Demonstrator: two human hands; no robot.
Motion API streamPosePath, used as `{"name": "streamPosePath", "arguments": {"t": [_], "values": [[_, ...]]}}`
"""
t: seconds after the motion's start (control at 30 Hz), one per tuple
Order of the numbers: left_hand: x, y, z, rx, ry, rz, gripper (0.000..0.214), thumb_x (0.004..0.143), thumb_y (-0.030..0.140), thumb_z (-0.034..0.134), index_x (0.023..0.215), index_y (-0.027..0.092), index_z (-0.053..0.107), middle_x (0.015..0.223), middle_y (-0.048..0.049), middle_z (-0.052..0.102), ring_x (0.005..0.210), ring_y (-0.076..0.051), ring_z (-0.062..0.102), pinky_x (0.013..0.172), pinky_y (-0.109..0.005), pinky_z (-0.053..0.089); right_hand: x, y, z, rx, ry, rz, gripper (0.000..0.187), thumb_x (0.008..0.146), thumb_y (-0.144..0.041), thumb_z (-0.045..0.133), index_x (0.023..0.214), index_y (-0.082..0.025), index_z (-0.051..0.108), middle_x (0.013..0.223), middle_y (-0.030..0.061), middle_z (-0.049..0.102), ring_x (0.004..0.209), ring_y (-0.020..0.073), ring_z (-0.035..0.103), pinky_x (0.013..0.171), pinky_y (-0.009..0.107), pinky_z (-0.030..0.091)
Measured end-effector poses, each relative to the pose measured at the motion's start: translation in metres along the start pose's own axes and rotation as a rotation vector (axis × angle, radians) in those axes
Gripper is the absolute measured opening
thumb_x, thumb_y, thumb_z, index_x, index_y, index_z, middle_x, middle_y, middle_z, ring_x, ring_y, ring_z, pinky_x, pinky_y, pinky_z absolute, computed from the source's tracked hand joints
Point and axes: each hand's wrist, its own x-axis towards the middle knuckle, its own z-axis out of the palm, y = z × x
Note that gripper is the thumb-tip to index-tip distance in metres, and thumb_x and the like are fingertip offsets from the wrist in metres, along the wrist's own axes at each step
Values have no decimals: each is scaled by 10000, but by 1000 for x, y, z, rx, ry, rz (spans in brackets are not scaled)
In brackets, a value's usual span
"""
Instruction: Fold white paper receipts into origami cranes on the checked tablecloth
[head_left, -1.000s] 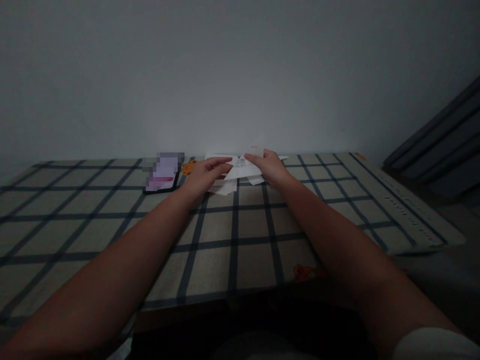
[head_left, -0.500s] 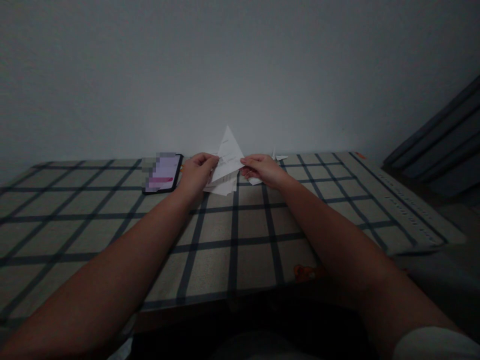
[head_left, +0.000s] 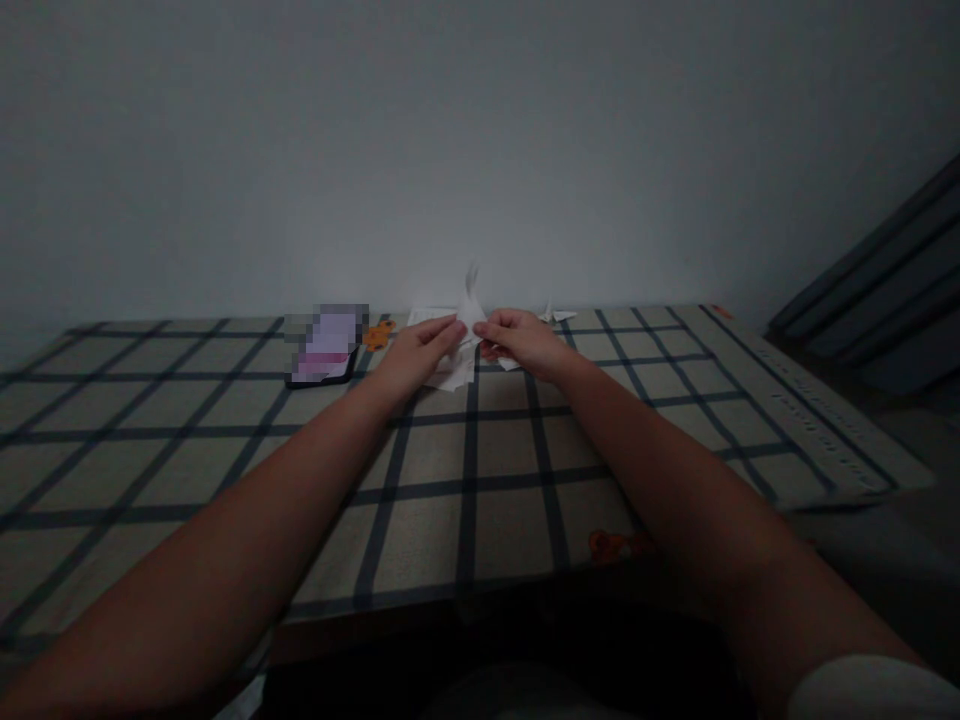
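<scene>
Between my two hands is a folded piece of white paper [head_left: 471, 305], its tip pointing up and blurred by motion. My left hand [head_left: 424, 350] pinches its left side between thumb and fingers. From the right, the thumb and bent fingers of my right hand [head_left: 521, 340] pinch the opposite side, so the fingertips of both hands nearly meet. Several loose white sheets [head_left: 452, 378] lie on the table below my hands, partly covered by them. Behind my right hand rests a small folded white paper shape [head_left: 559, 316] with pointed ends.
A phone [head_left: 322, 350] with a lit screen, partly pixelated, lies left of my left hand. The table wears a checked cloth [head_left: 510, 450] with orange printed figures. A pale wall [head_left: 480, 150] rises behind it, and a dark striped curtain [head_left: 885, 280] hangs at the right.
My left hand has moved right, closer to my right hand. The paper, a broad flat triangle before, now appears narrow and bent between them. My right hand has barely shifted.
</scene>
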Motion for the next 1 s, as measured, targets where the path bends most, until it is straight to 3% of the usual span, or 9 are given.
{"name": "streamPosePath", "arguments": {"t": [0.13, 0.27, 0.43, 0.5, 0.67, 0.83, 0.9, 1.0], "values": [[-3, 2, 2, -38, -159, -22, 464, 745, 523, 732, 1046, 170, 737, 978, -84, 747, 863, -228, 675, 793, -329, 513, 0, -1, 3, -4, -44, -34, 460, 725, -586, 738, 657, -189, 515, 606, -25, 591, 560, 89, 531, 575, 217, 447], [-3, 2, 4, -76, -88, -72, 439, 729, 509, 751, 992, 158, 741, 971, -106, 750, 858, -248, 685, 802, -359, 523, -2, -3, 3, -14, -54, 10, 441, 752, -577, 718, 669, -188, 525, 663, -6, 617, 592, 91, 546, 602, 221, 460], [-1, 0, 4, -199, 47, -63, 495, 763, 481, 727, 1139, 162, 685, 1172, -120, 711, 1057, -287, 659, 906, -398, 523, -2, -1, -3, -28, -51, 33, 407, 741, -500, 743, 660, -187, 496, 668, -14, 604, 598, 85, 552, 597, 208, 454], [1, -3, 4, -300, 131, -123, 481, 807, 487, 682, 1165, 166, 666, 1179, -124, 707, 1034, -292, 671, 876, -413, 544, 0, 2, -6, -7, -23, 31, 355, 745, -441, 735, 676, -189, 495, 678, -17, 595, 623, 93, 569, 617, 215, 469], [5, -6, 4, -516, 184, -166, 403, 822, 396, 680, 1150, 164, 654, 1125, -135, 721, 1015, -303, 687, 855, -433, 571, 7, 10, -12, 25, 136, -27, 192, 771, -323, 642, 728, -197, 504, 787, 6, 623, 672, 111, 587, 621, 236, 478], [3, 1, 5, -531, 215, -154, 346, 827, 352, 657, 1117, 163, 659, 1141, -134, 720, 1039, -286, 687, 880, -417, 576, 9, 11, -13, -255, 279, -80, 234, 820, -381, 611, 743, -210, 473, 742, 9, 576, 671, 136, 551, 611, 264, 460], [2, 4, 5, -535, 200, -149, 340, 820, 323, 656, 1118, 159, 655, 1168, -133, 712, 1046, -278, 686, 878, -408, 578, 7, 11, -14, -453, 312, -207, 209, 801, -358, 643, 887, -205, 530, 878, 35, 596, 767, 159, 560, 693, 301, 480], [2, 6, 5, -557, 155, -155, 338, 798, 287, 663, 1107, 150, 654, 1184, -137, 704, 1025, -275, 694, 853, -409, 585, 4, 9, -14, -771, 307, -443, 467, 763, -245, 677, 1206, -203, 533, 1195, 107, 544, 1055, 226, 530, 900, 388, 455]]}}
